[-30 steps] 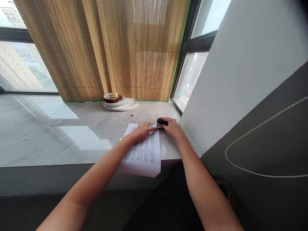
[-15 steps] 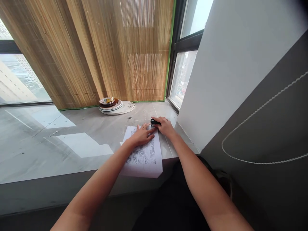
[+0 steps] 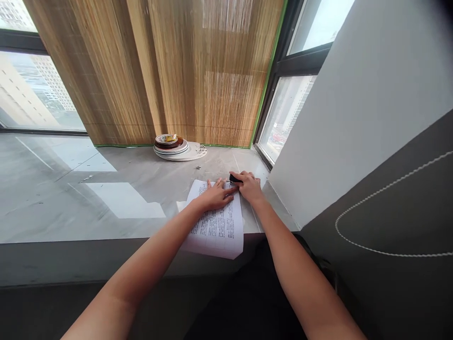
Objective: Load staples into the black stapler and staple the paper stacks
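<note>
Printed paper [image 3: 221,225] lies on the grey sill, its near end hanging over the front edge. My left hand [image 3: 214,196] rests on its upper part with fingers spread, open, pressing it to the stone. In my right hand [image 3: 251,187] is a small black stapler [image 3: 235,179], gripped from the right at the paper's far right corner. The fingers are wrapped over the stapler and hide most of it. Whether its jaws are pressed together cannot be seen. A tiny metallic piece [image 3: 198,167], perhaps staples, lies just beyond the paper.
A stack of plates [image 3: 172,147] stands on the sill [image 3: 134,177] near the bamboo blind [image 3: 177,71]. Small scraps [image 3: 86,179] lie to the left. A white wall [image 3: 325,141] closes off the right side, with a beaded cord [image 3: 338,226] hanging beside it.
The view has turned slightly, so the scene sits differently in the picture. My right hand's fingers now sit further over the stapler, covering more of it. My left hand stays on the paper.
</note>
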A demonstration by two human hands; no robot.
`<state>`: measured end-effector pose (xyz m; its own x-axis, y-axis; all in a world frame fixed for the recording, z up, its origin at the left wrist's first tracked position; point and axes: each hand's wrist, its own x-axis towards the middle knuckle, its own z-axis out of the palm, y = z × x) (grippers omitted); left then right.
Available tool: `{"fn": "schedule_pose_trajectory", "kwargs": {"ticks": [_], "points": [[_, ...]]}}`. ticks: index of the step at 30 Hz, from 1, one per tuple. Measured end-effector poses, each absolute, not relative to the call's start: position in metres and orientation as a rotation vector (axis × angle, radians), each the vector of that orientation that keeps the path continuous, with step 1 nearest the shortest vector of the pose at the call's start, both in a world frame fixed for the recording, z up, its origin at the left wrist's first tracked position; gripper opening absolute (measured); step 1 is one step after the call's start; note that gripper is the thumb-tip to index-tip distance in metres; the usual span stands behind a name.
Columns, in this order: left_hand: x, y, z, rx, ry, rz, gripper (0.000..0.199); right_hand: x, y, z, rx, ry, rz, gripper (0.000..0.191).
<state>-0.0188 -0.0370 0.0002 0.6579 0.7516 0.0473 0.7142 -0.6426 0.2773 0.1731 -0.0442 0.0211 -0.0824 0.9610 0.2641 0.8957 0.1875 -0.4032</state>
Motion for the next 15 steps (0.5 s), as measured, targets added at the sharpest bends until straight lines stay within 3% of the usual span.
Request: {"fn": "schedule_pose_trajectory", "kwargs": {"ticks": [15], "points": [[-0.0195,-0.036,-0.0024,2.639,1.168,0.292,0.049,0.1747,-0.0348,0.0131,-1.718,-2.078,0.102,0.055]]}}
